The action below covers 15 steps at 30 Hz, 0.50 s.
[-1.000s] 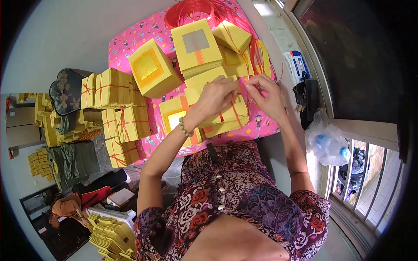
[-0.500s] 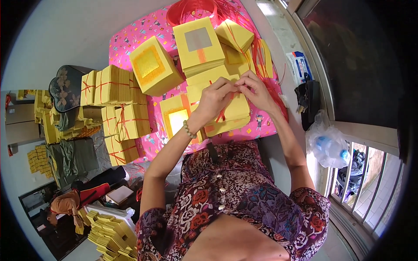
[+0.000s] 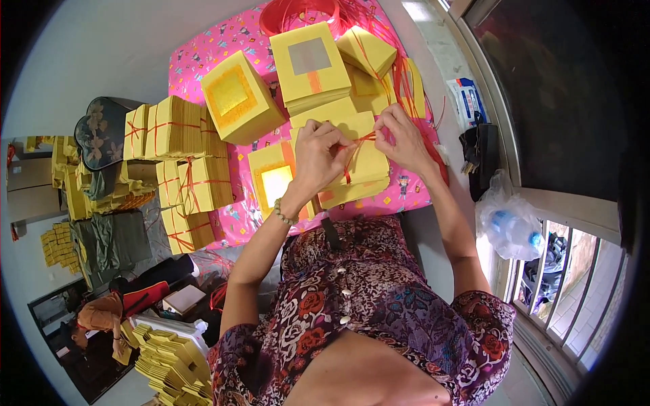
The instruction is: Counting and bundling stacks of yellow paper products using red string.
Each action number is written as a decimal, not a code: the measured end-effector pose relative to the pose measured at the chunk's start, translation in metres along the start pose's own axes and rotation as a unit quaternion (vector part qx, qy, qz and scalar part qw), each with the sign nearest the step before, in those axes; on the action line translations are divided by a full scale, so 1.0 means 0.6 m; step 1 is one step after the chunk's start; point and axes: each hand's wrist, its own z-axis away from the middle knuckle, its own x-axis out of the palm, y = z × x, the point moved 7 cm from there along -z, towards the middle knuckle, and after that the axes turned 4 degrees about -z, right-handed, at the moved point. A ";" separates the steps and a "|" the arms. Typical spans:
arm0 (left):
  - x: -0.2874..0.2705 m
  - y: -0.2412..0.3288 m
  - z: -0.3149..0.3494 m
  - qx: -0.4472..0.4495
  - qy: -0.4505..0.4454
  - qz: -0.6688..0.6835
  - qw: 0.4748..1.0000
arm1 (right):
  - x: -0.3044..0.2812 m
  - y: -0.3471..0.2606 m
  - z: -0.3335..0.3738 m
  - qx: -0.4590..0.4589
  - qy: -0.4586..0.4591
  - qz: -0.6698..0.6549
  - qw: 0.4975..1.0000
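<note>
A bundle of yellow paper sheets (image 3: 369, 166) lies in front of me on the near part of the table. Red plastic string (image 3: 365, 136) runs around it and crosses on its top. My left hand (image 3: 319, 157) is closed in a pinch on one part of the string, left of the crossing. On the other side my right hand (image 3: 405, 141) pinches the string between thumb and fingers. The string is stretched between both hands, just above the paper. Its exact knot or twist is too small to make out.
A tall yellow paper stack (image 3: 332, 91) and another with a gold square (image 3: 261, 115) stand beyond my hands. Tied bundles (image 3: 179, 128) pile up at the left. A red string coil (image 3: 298, 15) lies at the back of the pink table cover (image 3: 193, 54). Another person (image 3: 101, 314) works at lower left.
My hands were close together at the string's crossing. They have drawn apart, the left one toward the left and the right one slightly right, with the string spread between them.
</note>
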 end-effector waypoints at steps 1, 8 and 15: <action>0.000 0.000 0.002 -0.001 0.000 0.001 1.000 | -0.001 0.005 0.000 0.014 0.009 -0.006 1.000; 0.002 -0.022 0.009 -0.098 -0.009 0.056 0.994 | 0.004 0.013 0.002 0.051 0.026 -0.030 0.998; -0.030 -0.017 0.026 -0.022 -0.003 0.037 0.999 | 0.024 0.028 0.016 0.088 0.040 -0.100 0.990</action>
